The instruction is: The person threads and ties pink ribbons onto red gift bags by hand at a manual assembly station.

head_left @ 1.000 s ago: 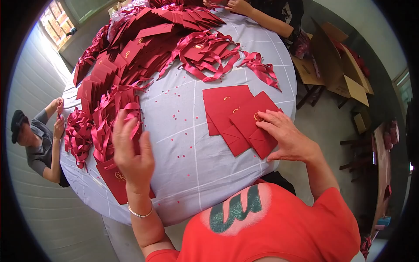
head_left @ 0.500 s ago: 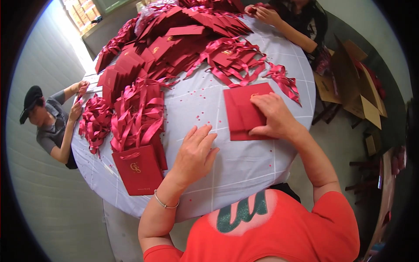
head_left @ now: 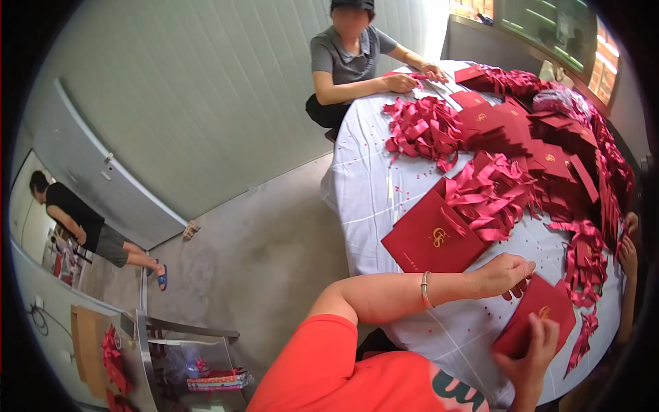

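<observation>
While I read the head view from the near edge of the table outward, I note that my right hand is closed on the lower corner of a flat red paper bag, fingers curled over its near edge. My left hand rests just above that bag, fingers bent downward and touching its upper edge; I cannot tell whether they pinch it or merely press on it. The bag lies at the near right edge of the table, between the two hands, tilted with one corner toward me.

In my judgement the step is handling this single bag, and it is best done by keeping the right hand's hold firm at the corner while the left flattens or steadies the upper edge, so the card does not crease.

Just beyond the left hand lies a larger red bag with a gold emblem, flat on the cloth. Past it, a heap of red ribbons and stacked red bags covers the middle and far right. At the far edge a seated person in a grey shirt works with both hands on the table.
</observation>
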The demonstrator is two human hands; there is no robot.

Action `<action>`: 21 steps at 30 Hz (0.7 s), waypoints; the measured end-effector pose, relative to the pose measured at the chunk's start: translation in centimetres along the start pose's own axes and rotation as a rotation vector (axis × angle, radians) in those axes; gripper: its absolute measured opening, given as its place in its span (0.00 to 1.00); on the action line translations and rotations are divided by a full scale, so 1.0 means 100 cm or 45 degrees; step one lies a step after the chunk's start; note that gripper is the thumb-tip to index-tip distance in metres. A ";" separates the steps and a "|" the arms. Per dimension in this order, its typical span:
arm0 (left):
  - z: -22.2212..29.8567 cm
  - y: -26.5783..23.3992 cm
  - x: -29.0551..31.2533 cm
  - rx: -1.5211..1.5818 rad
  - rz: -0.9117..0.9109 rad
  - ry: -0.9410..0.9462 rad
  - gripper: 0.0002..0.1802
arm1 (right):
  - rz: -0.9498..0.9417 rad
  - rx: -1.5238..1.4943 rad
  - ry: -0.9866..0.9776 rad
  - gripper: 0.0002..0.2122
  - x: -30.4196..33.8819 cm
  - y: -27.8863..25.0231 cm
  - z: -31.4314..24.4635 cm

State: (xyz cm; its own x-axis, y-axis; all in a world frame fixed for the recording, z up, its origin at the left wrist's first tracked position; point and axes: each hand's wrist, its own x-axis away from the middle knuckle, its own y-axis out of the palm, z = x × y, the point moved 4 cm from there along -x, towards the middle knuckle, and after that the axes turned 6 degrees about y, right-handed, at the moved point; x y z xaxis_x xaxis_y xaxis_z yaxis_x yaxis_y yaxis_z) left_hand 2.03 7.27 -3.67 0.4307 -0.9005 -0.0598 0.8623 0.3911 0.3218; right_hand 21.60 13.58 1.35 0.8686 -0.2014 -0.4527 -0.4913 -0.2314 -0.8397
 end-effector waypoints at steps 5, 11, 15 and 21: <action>0.025 -0.005 -0.004 -1.131 -0.196 0.511 0.16 | -0.146 0.035 -0.246 0.47 0.001 0.035 -0.013; -0.006 -0.001 -0.002 -1.626 -0.333 0.498 0.13 | -0.276 -0.103 -0.296 0.46 0.001 0.045 -0.017; -0.031 0.022 -0.013 -1.679 -0.229 0.633 0.11 | -0.167 -0.112 -0.364 0.43 0.015 0.054 0.001; -0.059 0.028 -0.017 -1.926 -0.204 0.977 0.13 | -0.143 -0.039 -0.494 0.39 0.011 0.062 0.008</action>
State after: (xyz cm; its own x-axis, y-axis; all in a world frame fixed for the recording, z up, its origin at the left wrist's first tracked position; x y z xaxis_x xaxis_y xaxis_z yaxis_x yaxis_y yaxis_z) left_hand 5.28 11.02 -8.27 -0.0495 -0.8311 -0.5539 0.1761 0.5386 -0.8239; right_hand 19.55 12.66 -4.54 0.8740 0.1993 -0.4432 -0.3887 -0.2607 -0.8837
